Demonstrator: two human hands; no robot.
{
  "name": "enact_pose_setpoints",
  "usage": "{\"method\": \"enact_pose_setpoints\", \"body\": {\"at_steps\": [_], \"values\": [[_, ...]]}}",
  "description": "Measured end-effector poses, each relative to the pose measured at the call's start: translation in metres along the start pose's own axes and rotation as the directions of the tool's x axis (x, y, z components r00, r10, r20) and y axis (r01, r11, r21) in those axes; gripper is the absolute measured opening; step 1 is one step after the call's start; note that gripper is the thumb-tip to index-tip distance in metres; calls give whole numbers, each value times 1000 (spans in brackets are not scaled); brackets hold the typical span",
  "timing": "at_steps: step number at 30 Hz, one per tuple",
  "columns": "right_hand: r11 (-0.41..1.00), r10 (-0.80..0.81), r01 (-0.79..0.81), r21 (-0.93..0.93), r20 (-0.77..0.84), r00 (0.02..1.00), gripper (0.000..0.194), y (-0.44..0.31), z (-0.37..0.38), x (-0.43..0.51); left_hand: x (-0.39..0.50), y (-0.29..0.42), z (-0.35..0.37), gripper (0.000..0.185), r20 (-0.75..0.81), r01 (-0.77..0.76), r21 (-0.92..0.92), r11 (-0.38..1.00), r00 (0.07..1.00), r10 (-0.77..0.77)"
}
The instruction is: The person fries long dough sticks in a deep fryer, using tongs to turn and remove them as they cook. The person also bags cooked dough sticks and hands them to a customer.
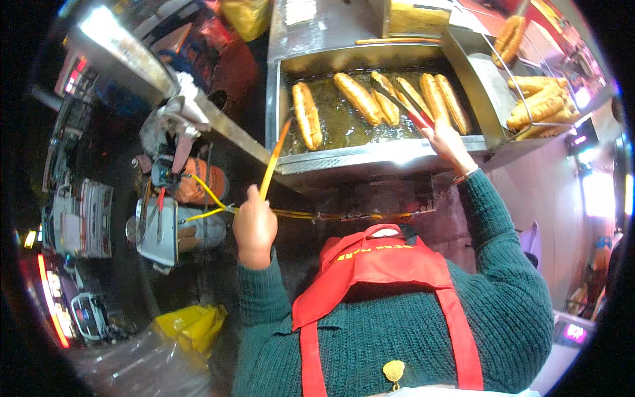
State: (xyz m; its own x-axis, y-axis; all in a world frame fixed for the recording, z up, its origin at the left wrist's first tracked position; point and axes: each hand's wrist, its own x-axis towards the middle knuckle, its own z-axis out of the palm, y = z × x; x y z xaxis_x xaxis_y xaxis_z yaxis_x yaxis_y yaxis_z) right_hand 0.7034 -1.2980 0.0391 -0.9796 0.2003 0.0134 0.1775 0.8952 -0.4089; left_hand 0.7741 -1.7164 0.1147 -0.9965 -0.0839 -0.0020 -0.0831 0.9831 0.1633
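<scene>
Several golden fried dough sticks (pixel 307 116) float in oil in a rectangular metal fryer (pixel 342 155). My left hand (pixel 255 226) grips a thin wooden stick (pixel 274 161), held upright just outside the fryer's near left corner, its tip by the rim. My right hand (pixel 443 141), over the fryer's near right edge, holds tongs (pixel 414 111) with red handles and dark arms. The arms of the tongs are spread and reach among the dough sticks at the middle right; whether they grip one I cannot tell.
At the right, a metal tray with a wire rack (pixel 531 119) holds more fried dough sticks (pixel 538 106). Another wooden stick (pixel 397 41) lies behind the fryer. A slanting metal post (pixel 228 126) stands left. An orange gas cylinder (pixel 201 181) and yellow hoses (pixel 208 191) are below left.
</scene>
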Motion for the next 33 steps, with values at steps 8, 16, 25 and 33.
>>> {"method": "enact_pose_setpoints", "body": {"at_steps": [8, 16, 25, 33], "values": [[973, 137, -130, -192, 25, 990, 43, 30, -21, -8, -38, 21, 32, 41, -22, -91, -373, 924, 996, 89], [882, 237, -167, -441, 106, 966, 21, 22, -57, -16, -3, 55, 70, 41, -22, -311, -376, 873, 945, 327], [912, -30, 52, -407, 61, 998, 25, 21, -4, 2, -10, 39, 63, 42, 42, -253, -478, 841, 950, 310], [942, 318, -253, -221, 343, 884, 40, 31, -62, 17, -42, 20, 41, 51, 147, 17, -560, 828, 986, 79]]}}
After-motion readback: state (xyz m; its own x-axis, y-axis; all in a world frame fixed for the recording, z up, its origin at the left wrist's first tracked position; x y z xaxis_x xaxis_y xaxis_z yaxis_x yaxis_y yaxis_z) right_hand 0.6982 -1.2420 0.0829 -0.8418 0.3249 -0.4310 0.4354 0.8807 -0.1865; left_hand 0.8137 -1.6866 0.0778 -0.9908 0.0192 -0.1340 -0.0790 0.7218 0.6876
